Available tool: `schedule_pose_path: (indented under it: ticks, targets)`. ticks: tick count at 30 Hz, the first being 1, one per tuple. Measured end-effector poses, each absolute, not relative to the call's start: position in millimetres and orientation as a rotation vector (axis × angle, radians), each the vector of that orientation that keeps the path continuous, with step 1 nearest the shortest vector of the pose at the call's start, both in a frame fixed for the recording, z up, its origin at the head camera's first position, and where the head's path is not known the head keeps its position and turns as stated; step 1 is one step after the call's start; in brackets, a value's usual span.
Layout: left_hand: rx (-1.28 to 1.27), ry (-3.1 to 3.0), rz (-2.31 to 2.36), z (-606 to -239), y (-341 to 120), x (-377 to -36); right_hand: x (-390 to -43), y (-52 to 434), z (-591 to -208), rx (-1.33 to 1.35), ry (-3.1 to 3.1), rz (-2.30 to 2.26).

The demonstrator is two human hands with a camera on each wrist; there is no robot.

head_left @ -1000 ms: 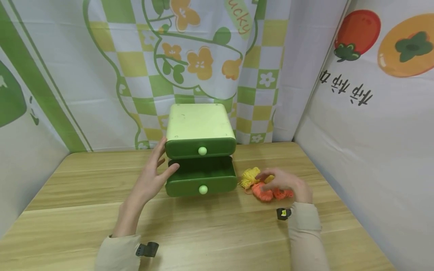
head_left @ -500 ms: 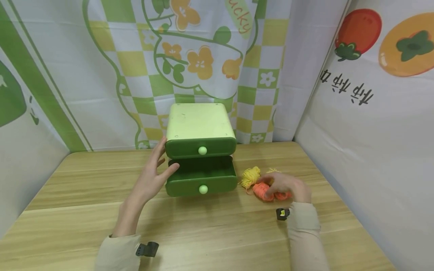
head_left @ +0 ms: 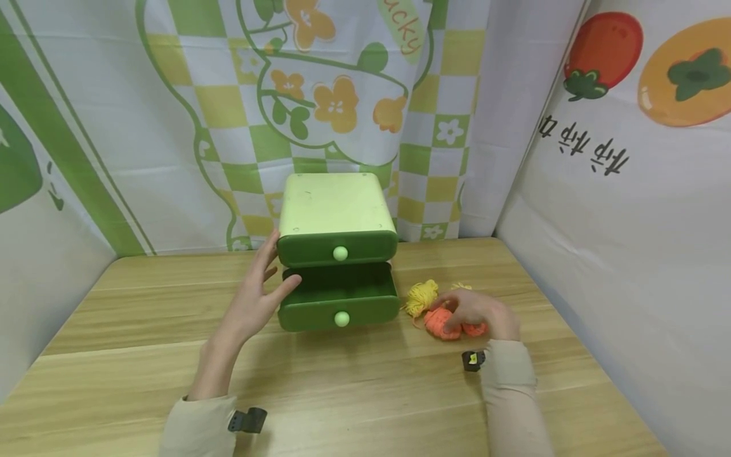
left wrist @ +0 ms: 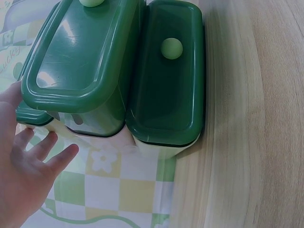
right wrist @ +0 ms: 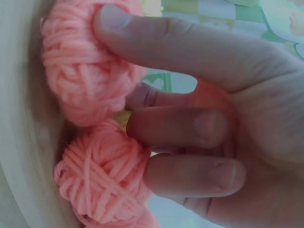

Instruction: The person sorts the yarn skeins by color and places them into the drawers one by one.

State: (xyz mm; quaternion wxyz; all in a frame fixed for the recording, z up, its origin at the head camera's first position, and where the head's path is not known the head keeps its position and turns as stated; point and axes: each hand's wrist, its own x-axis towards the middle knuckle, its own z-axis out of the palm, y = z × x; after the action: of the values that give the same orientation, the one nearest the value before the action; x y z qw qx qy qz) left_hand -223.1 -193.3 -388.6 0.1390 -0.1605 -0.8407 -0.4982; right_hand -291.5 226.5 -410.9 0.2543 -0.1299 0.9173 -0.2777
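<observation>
My left hand [head_left: 245,311] is spread beside a small cabinet [head_left: 337,203], light green with dark green drawers, fingertips right at its left edge. The middle drawer [head_left: 339,312] is pulled out, its inside dark; the top drawer [head_left: 311,251] is pushed in. Low down, the left wrist view also shows a bottom drawer [left wrist: 164,90], pushed in. My right hand [head_left: 480,311] pinches an orange yarn ball [right wrist: 85,61] between thumb and index finger, the index mostly hidden behind it. Its other fingers curl beside a second orange yarn ball [right wrist: 102,175].
A yellow yarn ball [head_left: 421,298] lies between the cabinet and the right hand. More yellow yarn [head_left: 461,286] shows behind that hand. Everything stands on a wooden table [head_left: 365,400], with a printed curtain [head_left: 223,127] behind and a white side wall [head_left: 605,254] at right.
My right hand has come down onto the nearer orange yarn ball, thumb and index finger closing on it, with a slight shift left. My left hand and the cabinet have stayed put.
</observation>
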Motion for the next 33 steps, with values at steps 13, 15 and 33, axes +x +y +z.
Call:
schedule_pose_path:
  ticks: [13,15,33]
  targets:
    - [-0.440,-2.458,-1.439,-387.4,-193.6,-221.3,-292.3,224.6,-410.5,-0.382,2.477,-0.773]
    - [-0.438,-2.459,-1.445,-387.4,-193.5,-221.3,-292.3,224.6,-410.2,-0.389,2.474,-0.780]
    - [-0.439,-2.450,-1.451,-387.8,-193.5,-221.2,-289.5,224.3,-400.5,-0.456,2.519,-0.806]
